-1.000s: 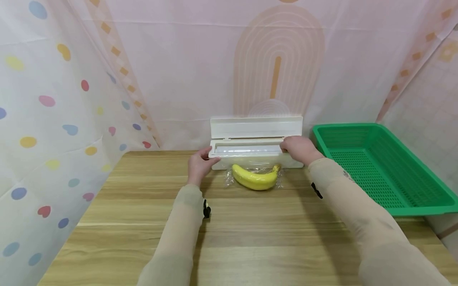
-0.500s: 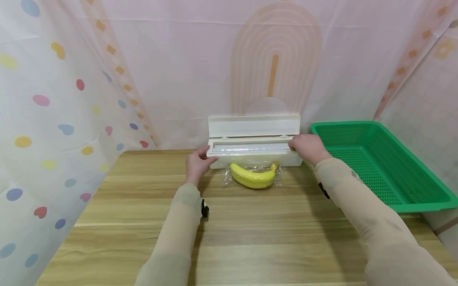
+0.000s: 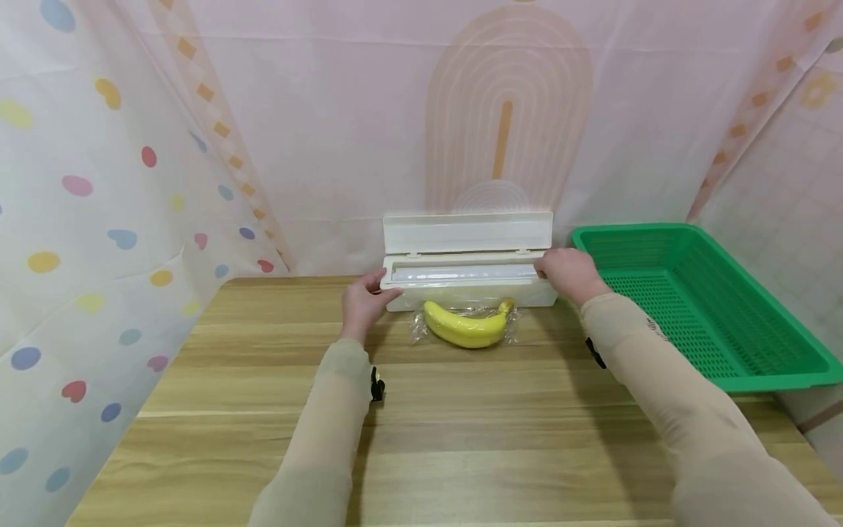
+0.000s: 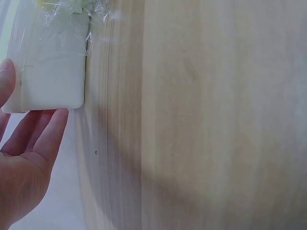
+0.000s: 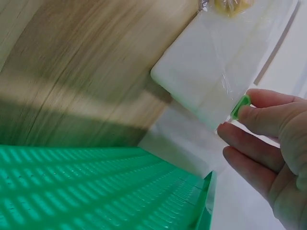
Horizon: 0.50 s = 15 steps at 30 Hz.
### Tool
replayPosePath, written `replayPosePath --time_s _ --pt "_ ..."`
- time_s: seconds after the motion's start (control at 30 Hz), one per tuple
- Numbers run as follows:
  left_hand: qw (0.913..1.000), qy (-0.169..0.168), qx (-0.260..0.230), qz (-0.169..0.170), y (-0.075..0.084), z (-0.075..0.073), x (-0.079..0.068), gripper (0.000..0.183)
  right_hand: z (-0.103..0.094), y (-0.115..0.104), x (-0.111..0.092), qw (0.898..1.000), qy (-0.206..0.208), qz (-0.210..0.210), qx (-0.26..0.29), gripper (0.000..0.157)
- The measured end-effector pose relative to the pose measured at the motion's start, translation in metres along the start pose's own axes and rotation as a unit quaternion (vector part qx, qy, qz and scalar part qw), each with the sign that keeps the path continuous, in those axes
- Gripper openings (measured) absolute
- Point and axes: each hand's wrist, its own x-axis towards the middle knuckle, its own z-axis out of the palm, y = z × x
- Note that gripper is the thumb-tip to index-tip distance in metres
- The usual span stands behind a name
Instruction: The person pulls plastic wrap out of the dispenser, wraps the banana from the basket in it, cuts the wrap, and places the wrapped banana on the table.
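Observation:
A white cling film dispenser [image 3: 421,298] lies at the back of the table, its lid [image 3: 467,234] raised and the film roll [image 3: 461,273] showing inside. My left hand [image 3: 361,304] holds its left end, thumb over the front edge and fingers against the end face. At the right end, my right hand [image 3: 571,272] pinches a small green slide cutter [image 5: 241,105] between thumb and forefinger, seen in the right wrist view. In front of the dispenser sits a yellow banana [image 3: 464,331] in clear film, which runs up over the dispenser's front.
A green plastic basket [image 3: 764,384] stands at the right, close beside my right forearm. Printed cloth [image 3: 329,146] hangs behind and at both sides of the wooden table [image 3: 461,439].
My right hand has slid rightward along the dispenser to its right end, mostly in the first half second. My left hand keeps its place on the left end. The head view shifted slightly.

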Motion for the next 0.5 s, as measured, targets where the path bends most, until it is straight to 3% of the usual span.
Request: replayPosePath --time_s 0.5 --pt "1.0 0.004 0.004 0.005 -0.0032 -0.0048 0.0005 0.056 0.0013 0.0004 -0.0014 0.999 -0.003 0.026 0.037 0.021"
